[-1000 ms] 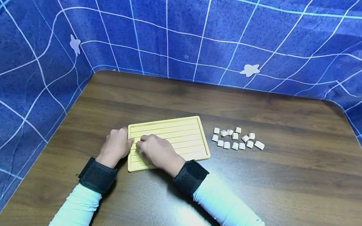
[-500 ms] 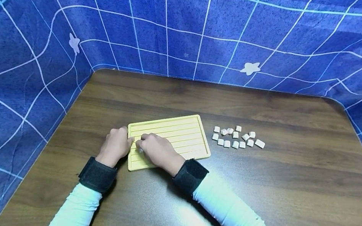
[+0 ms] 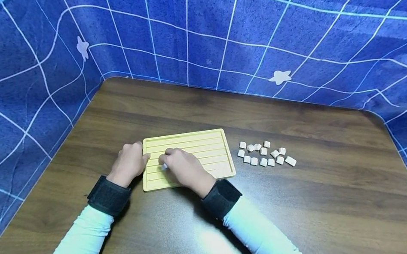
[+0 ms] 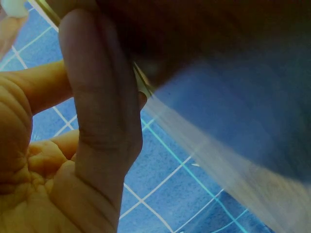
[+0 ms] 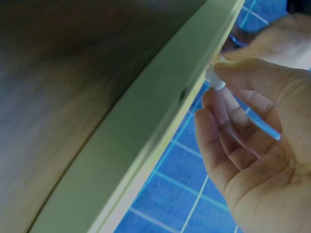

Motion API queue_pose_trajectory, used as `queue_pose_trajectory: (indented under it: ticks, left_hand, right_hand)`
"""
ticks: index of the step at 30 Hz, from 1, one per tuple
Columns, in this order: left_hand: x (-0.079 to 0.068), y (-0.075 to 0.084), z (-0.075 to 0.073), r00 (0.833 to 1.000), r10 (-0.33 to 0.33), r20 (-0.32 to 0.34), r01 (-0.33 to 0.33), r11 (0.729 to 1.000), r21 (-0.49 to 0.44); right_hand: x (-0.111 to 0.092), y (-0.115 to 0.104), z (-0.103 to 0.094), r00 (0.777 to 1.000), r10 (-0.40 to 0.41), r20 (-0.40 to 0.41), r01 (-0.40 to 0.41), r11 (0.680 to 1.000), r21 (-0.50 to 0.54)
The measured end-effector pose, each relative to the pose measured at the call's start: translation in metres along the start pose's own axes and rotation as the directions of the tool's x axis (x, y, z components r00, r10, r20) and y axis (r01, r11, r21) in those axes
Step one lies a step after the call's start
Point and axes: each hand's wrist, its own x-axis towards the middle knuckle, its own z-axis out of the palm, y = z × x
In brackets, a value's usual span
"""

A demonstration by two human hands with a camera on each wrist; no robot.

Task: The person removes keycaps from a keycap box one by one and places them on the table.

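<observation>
A flat yellow tray (image 3: 210,148) with raised ridges running across it lies on the table. My left hand (image 3: 129,162) grips its left edge, the thumb over the rim. Over the tray's left part, my right hand (image 3: 186,167) pinches a small white block (image 5: 215,80) between thumb and fingertips. In the right wrist view the block is right at the tray's edge, and most of it is covered by the fingers. The left wrist view shows the curled fingers (image 4: 102,97) of my left hand close up at the tray edge.
Several small whitish cubes (image 3: 263,152) lie loose on the brown wooden table (image 3: 315,198), just right of the tray. A blue curtain (image 3: 214,34) with white lines and stars hangs along the table's back and sides.
My right hand has shifted slightly right along the tray with the white block, more of which shows now. The left hand stays on the tray's edge.
</observation>
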Motion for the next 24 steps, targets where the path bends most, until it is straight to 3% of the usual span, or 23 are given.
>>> queue_pose_trajectory:
  ticks: [7, 15, 24]
  left_hand:
    - [0.002, 0.001, -0.001, 0.999, -0.005, 0.048, 0.005, 1.0, -0.009]
    - [0.002, 0.001, -0.004, 0.999, -0.013, 0.046, 0.013, 1.0, -0.003]
    - [0.0, 0.002, -0.003, 0.999, 0.005, 0.038, -0.005, 1.0, 0.003]
  right_hand:
    - [-0.028, 0.025, -0.012, 0.997, 0.06, -0.04, -0.058, 0.996, 0.061]
    - [-0.052, 0.047, -0.022, 0.989, 0.128, -0.079, -0.12, 0.988, 0.1]
    - [-0.092, 0.078, -0.029, 0.966, 0.215, -0.146, -0.197, 0.972, 0.127]
